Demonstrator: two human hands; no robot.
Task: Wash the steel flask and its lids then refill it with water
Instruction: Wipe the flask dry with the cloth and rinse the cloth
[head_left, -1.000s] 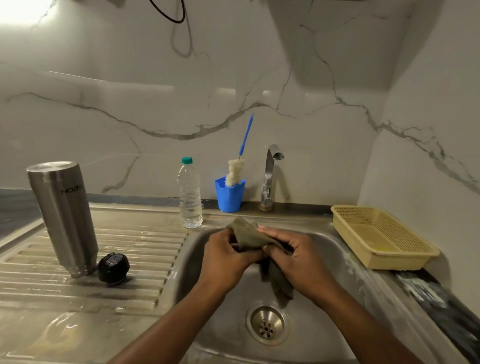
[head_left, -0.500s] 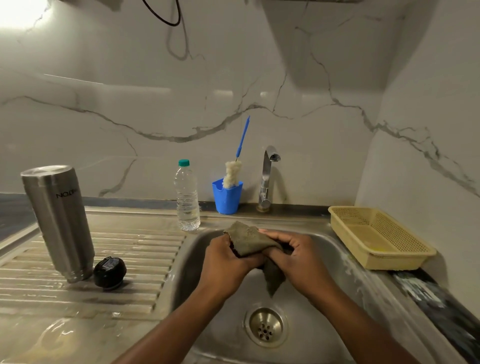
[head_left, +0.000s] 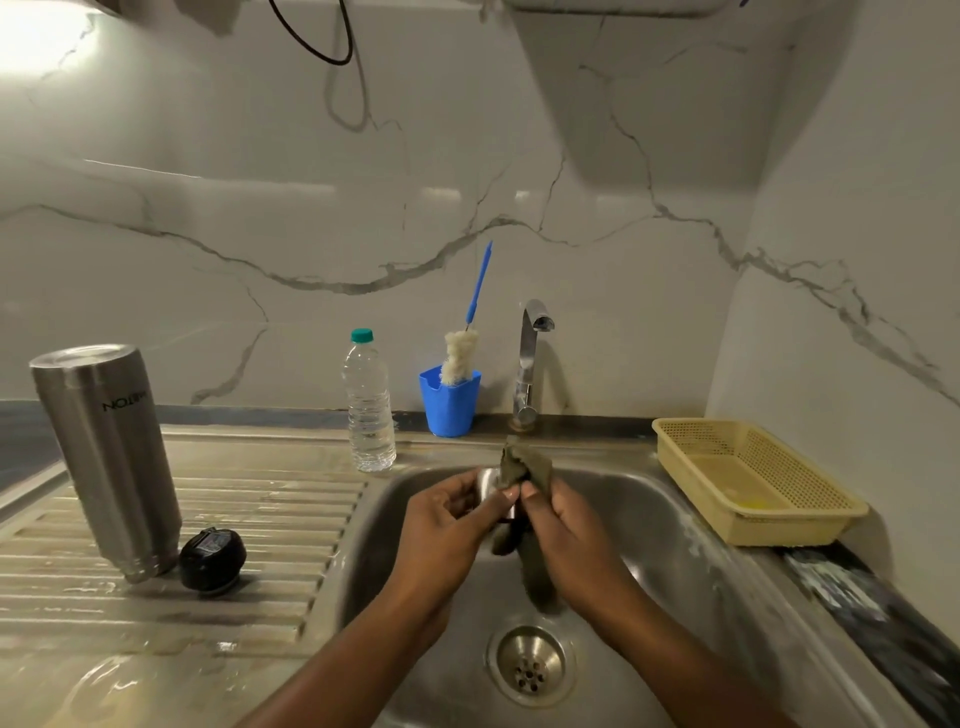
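1. Steel flask (head_left: 106, 457) stands upside down on the ribbed draining board (head_left: 218, 525) at the left of the sink, its lettering inverted, well apart from both hands.
2. Just beside its base, touching or nearly so, sits a black lid (head_left: 212, 558).
3. Over the basin (head_left: 670, 525), the left hand (head_left: 449, 525) grips a small steel lid (head_left: 488, 480), of which only a shiny patch shows between the fingers.
4. The right hand (head_left: 563, 525) is closed on a drab green cloth (head_left: 522, 462), pressing it against that steel lid; one end sticks up above the fingers and the rest hangs down toward the drain (head_left: 530, 662).
5. The two hands meet at the fingertips.
6. At the back edge stand a clear water bottle (head_left: 368, 408) with a green cap, a blue cup (head_left: 449, 408) holding a bottle brush (head_left: 460, 356), and the tap (head_left: 530, 358). I cannot tell whether water is running.
7. A yellow plastic basket (head_left: 748, 480) rests at the right of the basin, against the marble wall (head_left: 841, 322).
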